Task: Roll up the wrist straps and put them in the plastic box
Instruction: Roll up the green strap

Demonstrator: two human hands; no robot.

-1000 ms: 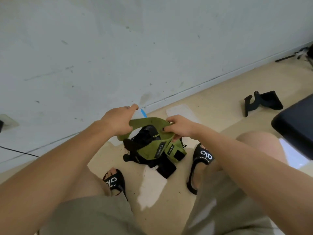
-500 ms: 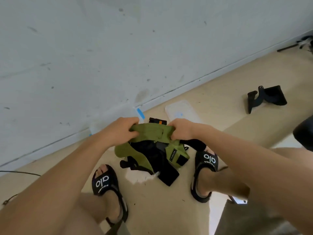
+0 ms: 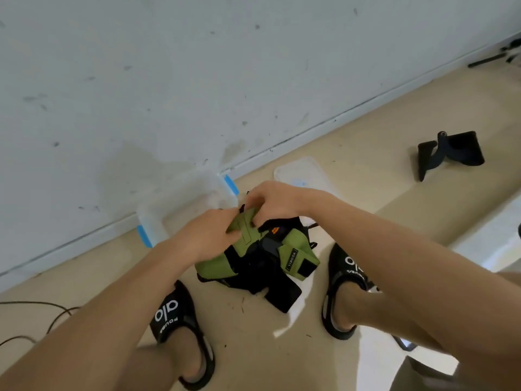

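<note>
Fingers [image 3: 255,221] of both hands pinch a green strap's [image 3: 244,225] end, rolling barely begun; plastic box [image 3: 180,198] just behind seems empty; pile [image 3: 262,263] remains

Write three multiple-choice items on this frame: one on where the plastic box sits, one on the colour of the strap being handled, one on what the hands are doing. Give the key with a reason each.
1. Where is the plastic box?
A. against the wall, beyond the hands
B. on the person's lap
C. beside the black handle at right

2. What colour is the wrist strap in the hands?
A. red
B. green
C. white

3. What are the hands doing?
A. both hang idle
B. only the left hand touches the strap
C. both grip the strap

Key: 1 A, the clear box with blue clips lies at the foot of the wall. 2 B, the fabric held is olive green. 3 C, the left hand and right hand both curl their fingers on the strap above the pile of straps.
</note>
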